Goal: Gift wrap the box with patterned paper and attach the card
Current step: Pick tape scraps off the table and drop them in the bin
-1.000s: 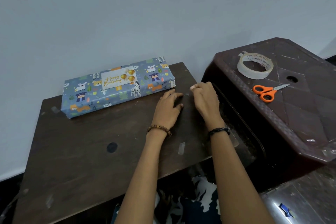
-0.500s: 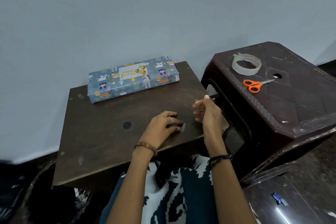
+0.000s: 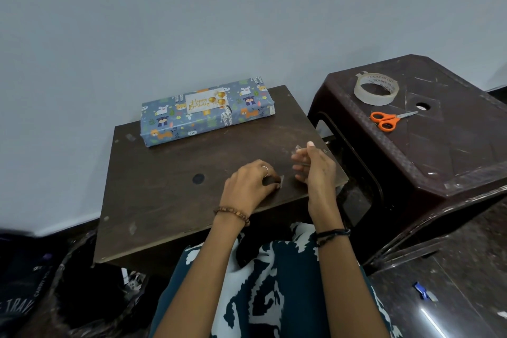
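The box [image 3: 247,112], wrapped in blue paper with animal figures, lies at the far edge of the dark wooden table [image 3: 170,200] against the wall. A white "Happy Birthday" card [image 3: 205,102] with gold balloons sits on its top face. My left hand [image 3: 251,186] rests on the table near the front edge, fingertips pressed on a small clear tape piece [image 3: 281,180] stuck there. My right hand [image 3: 315,166] hovers just right of it, thumb and fingers pinching a clear tape scrap [image 3: 298,149]. Both hands are well apart from the box.
A dark brown plastic stool [image 3: 439,151] stands to the right, with a roll of clear tape [image 3: 376,88] and orange-handled scissors [image 3: 388,119] on top. Small tape bits are stuck on the table. A dark bag [image 3: 24,291] lies on the floor at left.
My hands have drawn back from the table's far right part to its front edge. My right hand lifted off the surface with a tape scrap. The camera view pulled back.
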A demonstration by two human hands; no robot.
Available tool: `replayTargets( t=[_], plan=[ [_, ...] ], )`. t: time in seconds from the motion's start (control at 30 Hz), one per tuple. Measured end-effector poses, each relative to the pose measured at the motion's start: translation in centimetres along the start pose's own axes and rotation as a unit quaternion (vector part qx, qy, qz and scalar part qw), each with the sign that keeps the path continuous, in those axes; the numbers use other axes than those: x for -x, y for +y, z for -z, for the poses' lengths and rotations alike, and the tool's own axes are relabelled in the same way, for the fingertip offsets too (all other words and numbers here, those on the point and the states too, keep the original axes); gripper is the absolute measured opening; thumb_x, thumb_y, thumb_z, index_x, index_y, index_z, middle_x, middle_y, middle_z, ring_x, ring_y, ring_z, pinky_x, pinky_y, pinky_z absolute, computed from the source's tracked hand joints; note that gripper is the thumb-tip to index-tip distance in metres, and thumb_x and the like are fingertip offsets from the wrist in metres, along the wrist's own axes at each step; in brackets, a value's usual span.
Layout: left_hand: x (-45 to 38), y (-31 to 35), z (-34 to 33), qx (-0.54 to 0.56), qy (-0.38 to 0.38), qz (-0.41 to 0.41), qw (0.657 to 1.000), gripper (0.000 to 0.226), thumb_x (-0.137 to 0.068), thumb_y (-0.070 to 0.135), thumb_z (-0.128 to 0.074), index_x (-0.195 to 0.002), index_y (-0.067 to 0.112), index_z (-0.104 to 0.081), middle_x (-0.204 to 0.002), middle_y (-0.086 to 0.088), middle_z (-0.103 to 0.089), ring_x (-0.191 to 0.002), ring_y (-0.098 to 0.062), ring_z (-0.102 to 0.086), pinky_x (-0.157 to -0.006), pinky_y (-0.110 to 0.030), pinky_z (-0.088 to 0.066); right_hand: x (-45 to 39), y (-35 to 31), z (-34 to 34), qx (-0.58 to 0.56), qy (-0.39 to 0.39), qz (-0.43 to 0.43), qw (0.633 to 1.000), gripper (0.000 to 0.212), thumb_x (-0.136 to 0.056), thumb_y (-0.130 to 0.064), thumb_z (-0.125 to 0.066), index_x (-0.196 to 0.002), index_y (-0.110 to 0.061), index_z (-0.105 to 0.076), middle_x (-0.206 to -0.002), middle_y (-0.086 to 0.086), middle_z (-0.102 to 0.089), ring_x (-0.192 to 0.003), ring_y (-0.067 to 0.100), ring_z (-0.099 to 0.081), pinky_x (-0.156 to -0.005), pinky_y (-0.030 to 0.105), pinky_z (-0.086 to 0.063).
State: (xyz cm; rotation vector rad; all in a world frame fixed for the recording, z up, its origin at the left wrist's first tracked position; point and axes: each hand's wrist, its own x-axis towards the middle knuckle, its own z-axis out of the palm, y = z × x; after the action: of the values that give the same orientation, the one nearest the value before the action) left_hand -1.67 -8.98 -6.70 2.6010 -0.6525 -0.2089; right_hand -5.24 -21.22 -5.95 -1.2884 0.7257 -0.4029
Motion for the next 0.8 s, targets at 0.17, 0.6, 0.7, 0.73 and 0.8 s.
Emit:
replayTargets(
  t=[0.17, 0.6, 0.7, 0.73, 0.8],
  plan=[
    [0.0, 0.0, -0.1, -0.004, 0.001, 0.011, 1.0, 0.017, -0.085, 0.039, -0.061, -0.099, 0.031, -0.067, -0.119, 0.021, -0.055, -0.106, -0.01, -0.055, -0.082, -0.033, -0.046, 0.1, -0.2, -0.1, -0.003, -0.001, -0.004, 1.0, 0.035, -0.097, -0.032, -0.044, -0.07, -0.018, -0.06, -0.071, -0.004, -0.064, -0.063, 0.008, -0.056, -0.058, 0.021, -0.043],
    [0.2, -0.1, -0.2, -0.069, 0.028, -0.036, 0.997, 0.021, -0.093, 0.04, -0.048, -0.105, 0.031, -0.063, -0.117, 0.019, -0.055, -0.108, -0.004, -0.052, -0.072, -0.031, -0.046, 0.0, -0.6, -0.3, -0.008, 0.006, -0.02, 1.0, 0.034, -0.097, -0.032, -0.045, -0.07, -0.018, -0.06, -0.073, -0.004, -0.064, -0.065, 0.009, -0.056, -0.06, 0.022, -0.044],
    [0.0, -0.7, 0.1, -0.026, 0.015, -0.044, 0.999, 0.022, -0.094, 0.039, -0.046, -0.104, 0.032, -0.064, -0.117, 0.021, -0.055, -0.107, -0.003, -0.052, -0.074, -0.028, -0.045, 0.0, -0.6, -0.1, -0.006, 0.01, -0.02, 1.0, 0.033, -0.097, -0.031, -0.046, -0.07, -0.019, -0.06, -0.073, -0.005, -0.064, -0.064, 0.008, -0.055, -0.059, 0.022, -0.044],
    [0.0, -0.9, 0.2, -0.01, -0.001, -0.046, 0.999, 0.022, -0.093, 0.039, -0.048, -0.104, 0.032, -0.065, -0.119, 0.021, -0.055, -0.107, -0.002, -0.052, -0.074, -0.027, -0.043, 0.0, -0.6, -0.1, -0.004, 0.01, -0.02, 1.0, 0.033, -0.097, -0.031, -0.046, -0.071, -0.019, -0.06, -0.073, -0.006, -0.064, -0.064, 0.008, -0.055, -0.059, 0.021, -0.043],
    [0.0, -1.1, 0.4, -0.006, -0.022, -0.048, 0.999, 0.018, -0.09, 0.04, -0.053, -0.1, 0.034, -0.067, -0.122, 0.023, -0.053, -0.108, -0.001, -0.05, -0.074, -0.026, -0.041, 0.0, -0.6, 0.0, 0.004, 0.008, -0.022, 1.0, 0.033, -0.097, -0.032, -0.045, -0.072, -0.019, -0.061, -0.075, -0.007, -0.063, -0.065, 0.008, -0.054, -0.059, 0.021, -0.042]
  ],
)
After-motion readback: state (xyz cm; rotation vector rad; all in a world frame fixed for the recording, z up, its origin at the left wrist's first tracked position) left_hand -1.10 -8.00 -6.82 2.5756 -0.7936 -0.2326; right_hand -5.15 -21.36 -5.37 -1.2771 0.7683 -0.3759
